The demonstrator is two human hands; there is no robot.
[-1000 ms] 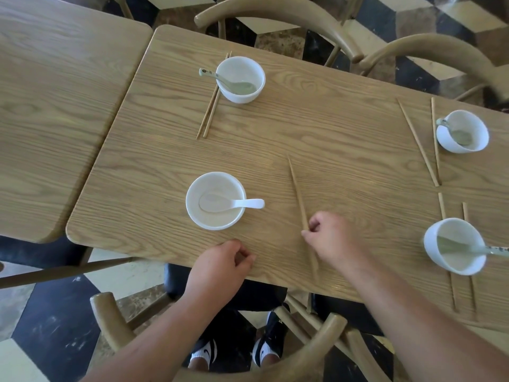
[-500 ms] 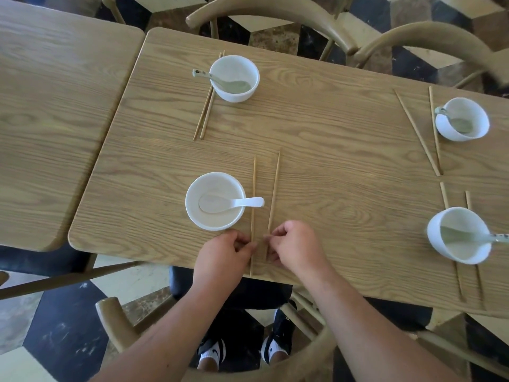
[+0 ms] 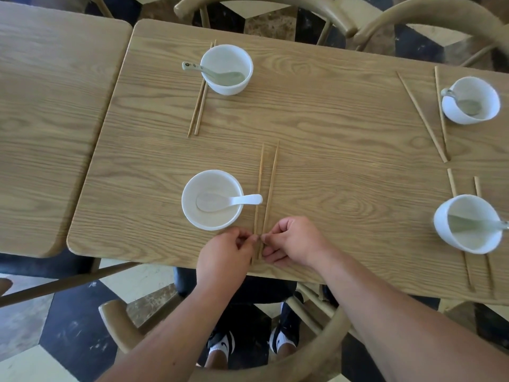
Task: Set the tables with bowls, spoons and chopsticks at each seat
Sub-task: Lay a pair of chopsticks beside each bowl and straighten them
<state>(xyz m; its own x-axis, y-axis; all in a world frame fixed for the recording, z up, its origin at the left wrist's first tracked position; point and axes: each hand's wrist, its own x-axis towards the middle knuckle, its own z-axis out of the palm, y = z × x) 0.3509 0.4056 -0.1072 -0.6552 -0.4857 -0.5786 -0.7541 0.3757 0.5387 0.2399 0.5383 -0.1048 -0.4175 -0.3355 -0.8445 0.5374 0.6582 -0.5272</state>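
A pair of wooden chopsticks (image 3: 266, 188) lies almost parallel on the wooden table (image 3: 344, 139), just right of a white bowl (image 3: 190, 213) that holds a white spoon (image 3: 228, 201). My left hand (image 3: 224, 259) pinches the near end of the left chopstick. My right hand (image 3: 296, 242) pinches the near end of the right one. The two hands almost touch at the table's near edge. Three other seats each have a white bowl with a spoon and chopsticks: far left (image 3: 226, 69), far right (image 3: 471, 100), near right (image 3: 468, 224).
A second wooden table (image 3: 46, 119) adjoins on the left. Curved wooden chair backs stand beyond the far edge (image 3: 264, 1) and right below me (image 3: 220, 370). The floor has black and cream tiles.
My right hand brought the chopsticks leftward beside the near bowl and my left hand joined it. In the last half second the two sticks have come closer together.
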